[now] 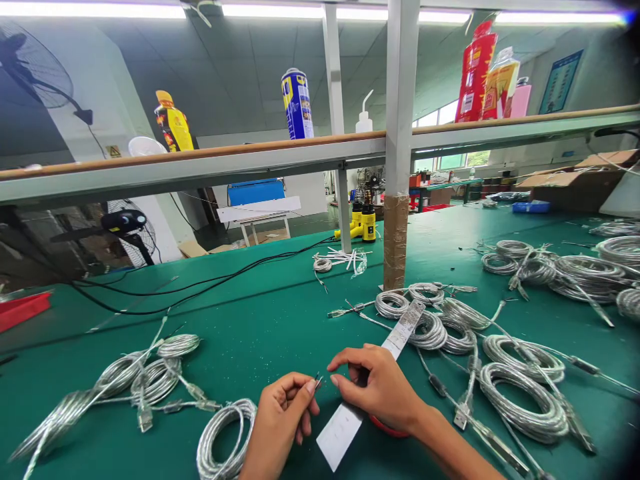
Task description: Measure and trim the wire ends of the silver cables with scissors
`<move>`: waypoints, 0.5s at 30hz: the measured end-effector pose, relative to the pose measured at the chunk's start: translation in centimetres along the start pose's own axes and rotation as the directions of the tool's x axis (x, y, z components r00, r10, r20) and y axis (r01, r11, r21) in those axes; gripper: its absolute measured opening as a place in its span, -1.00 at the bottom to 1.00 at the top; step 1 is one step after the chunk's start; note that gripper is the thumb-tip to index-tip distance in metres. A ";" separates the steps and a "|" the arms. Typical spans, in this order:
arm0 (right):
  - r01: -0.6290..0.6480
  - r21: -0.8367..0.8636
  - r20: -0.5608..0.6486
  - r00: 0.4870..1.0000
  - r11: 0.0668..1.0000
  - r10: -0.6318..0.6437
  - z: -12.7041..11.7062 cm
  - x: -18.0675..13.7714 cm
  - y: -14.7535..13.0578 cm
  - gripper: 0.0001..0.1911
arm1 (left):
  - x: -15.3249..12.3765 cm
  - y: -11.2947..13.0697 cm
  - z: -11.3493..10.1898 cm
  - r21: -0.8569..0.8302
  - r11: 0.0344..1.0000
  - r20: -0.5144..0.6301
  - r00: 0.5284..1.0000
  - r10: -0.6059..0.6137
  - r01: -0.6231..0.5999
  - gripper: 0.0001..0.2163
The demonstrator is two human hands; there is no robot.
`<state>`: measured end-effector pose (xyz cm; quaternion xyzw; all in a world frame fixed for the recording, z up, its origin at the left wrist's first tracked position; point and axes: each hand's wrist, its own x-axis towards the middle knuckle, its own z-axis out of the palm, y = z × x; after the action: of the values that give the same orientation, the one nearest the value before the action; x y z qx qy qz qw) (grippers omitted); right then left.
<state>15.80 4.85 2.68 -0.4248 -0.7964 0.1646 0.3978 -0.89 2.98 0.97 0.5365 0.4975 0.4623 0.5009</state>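
Note:
My left hand [290, 407] is closed, its thumb and forefinger pinching a cable's wire ends [319, 381]; thin bare tips stick out past the thumb. A coiled clear-silver cable [226, 441] lies against the wrist. My right hand [377, 387] hovers just right of the wire tips, thumb and forefinger curved with a gap between them, the other fingers curled and partly hidden. Beneath it a flat pale metal strip [340, 437], like a ruler, slants across the table. Something red [389, 427] shows below the right palm, mostly covered.
Coiled USB cables lie in a heap at left [155, 380] and in a larger spread at right [525, 400]. A taped post [395, 240] rises from the green table [240, 340]. Yellow heat guns [367, 223] stand behind it. A shelf [210, 160] with bottles crosses above.

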 end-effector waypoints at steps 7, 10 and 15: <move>0.030 0.027 0.035 0.999 0.999 -0.031 0.3 -0.2 0.1 -0.84 | -0.1 0.1 0.0 -0.009 1.000 -0.011 1.000 0.011 -0.011 -0.69; 0.040 0.021 0.061 0.997 0.999 -0.041 0.4 -0.2 0.0 -0.86 | -0.1 0.3 0.1 0.003 1.000 -0.040 0.999 0.012 -0.012 -0.68; 0.069 -0.018 0.064 0.996 0.997 -0.067 0.0 0.0 0.2 -0.87 | -0.2 0.7 0.3 0.003 1.000 -0.024 0.999 0.024 -0.024 -0.70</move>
<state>15.93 4.95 2.56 -0.3960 -0.8243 0.1563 0.3733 -0.61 2.74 1.62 0.5376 0.4977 0.4739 0.4886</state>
